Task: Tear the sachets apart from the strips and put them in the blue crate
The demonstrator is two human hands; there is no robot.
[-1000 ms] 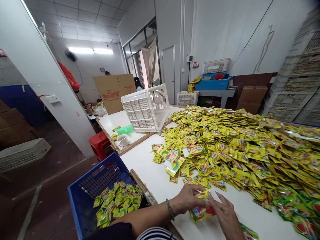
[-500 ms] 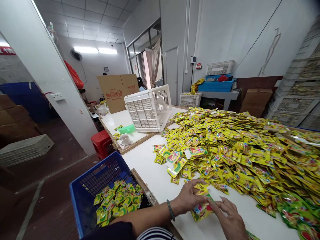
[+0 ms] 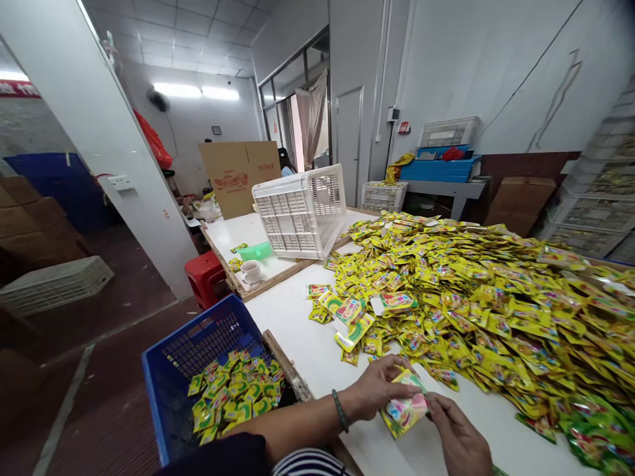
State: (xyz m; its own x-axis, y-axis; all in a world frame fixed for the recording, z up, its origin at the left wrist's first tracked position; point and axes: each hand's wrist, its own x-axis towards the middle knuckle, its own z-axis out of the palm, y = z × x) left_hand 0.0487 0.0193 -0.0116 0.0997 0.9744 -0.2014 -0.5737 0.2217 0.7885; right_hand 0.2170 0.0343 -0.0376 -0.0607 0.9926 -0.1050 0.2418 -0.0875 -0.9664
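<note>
Carton (image 3: 404,411), small and printed in yellow, green and pink, lay between the two hands over the near part of the white table (image 3: 292,317). The left hand (image 3: 378,391), with a green beaded bracelet (image 3: 340,411) at its wrist, pinched the carton, its thumb across the upper face. The right hand (image 3: 460,431) had thumb and fingertips drawn together at the right end, apparently pinching the edge, though detail there was small. Beyond the hands, a broad heap of yellow packets (image 3: 476,291) covered much of the table, with green packets (image 3: 598,423) at its near right. Further printed cartons (image 3: 353,312) lay at the heap's left margin. A blue crate (image 3: 193,340), beside the table's left edge, held more small yellow-and-green packets (image 3: 235,390).
</note>
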